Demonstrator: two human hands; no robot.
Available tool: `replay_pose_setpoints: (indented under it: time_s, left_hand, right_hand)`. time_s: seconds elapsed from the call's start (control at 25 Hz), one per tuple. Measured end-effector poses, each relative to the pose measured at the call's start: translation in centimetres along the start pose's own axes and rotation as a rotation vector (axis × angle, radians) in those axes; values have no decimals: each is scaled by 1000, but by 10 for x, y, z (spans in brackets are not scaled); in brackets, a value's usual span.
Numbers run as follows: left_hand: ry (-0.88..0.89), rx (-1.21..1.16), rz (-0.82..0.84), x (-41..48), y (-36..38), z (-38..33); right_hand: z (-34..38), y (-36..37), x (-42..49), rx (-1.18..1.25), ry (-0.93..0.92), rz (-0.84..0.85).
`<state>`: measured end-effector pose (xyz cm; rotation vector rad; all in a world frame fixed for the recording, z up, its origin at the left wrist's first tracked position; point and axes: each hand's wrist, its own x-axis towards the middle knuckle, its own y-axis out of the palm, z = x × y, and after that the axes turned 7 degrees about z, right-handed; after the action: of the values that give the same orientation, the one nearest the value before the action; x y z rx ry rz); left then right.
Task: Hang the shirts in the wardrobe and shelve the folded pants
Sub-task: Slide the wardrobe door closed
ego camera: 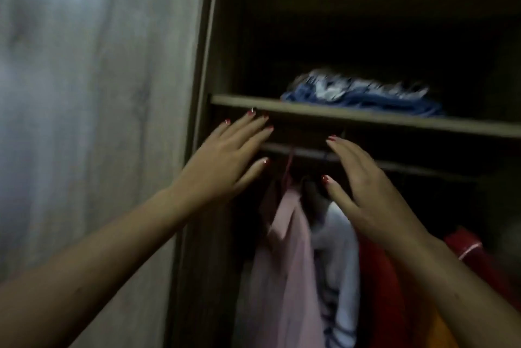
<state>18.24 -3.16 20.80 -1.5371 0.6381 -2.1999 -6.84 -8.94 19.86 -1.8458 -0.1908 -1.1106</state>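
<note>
Folded blue denim pants [363, 93] lie on the wardrobe shelf [366, 117]. Below the shelf runs a dark hanging rail [400, 165]. A pink shirt [284, 257] hangs from it on a pink hanger, beside a white striped shirt [335, 263] and red garments [375, 277]. My left hand [225, 161] is raised just under the shelf's left end, fingers spread, holding nothing. My right hand [363, 192] hovers in front of the rail above the hanging shirts, fingers apart and empty. The picture is dim and blurred.
The wardrobe's pale door [93, 122] stands open on the left, with the frame post [203, 93] beside my left hand. Another red item [468, 243] hangs at the right. The upper compartment behind the pants is dark.
</note>
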Motion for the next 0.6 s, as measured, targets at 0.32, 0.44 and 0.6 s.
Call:
replay_pose_setpoints:
  time_s: [0.32, 0.44, 0.6]
  left_hand:
    - [-302, 30, 300, -216, 66, 68]
    - [-275, 72, 378, -249, 84, 78]
    - [-253, 83, 373, -271, 113, 82]
  right_hand:
    - [179, 219, -103, 293, -471, 396]
    - [206, 280, -133, 255, -561, 615]
    - [220, 331, -163, 127, -528, 726]
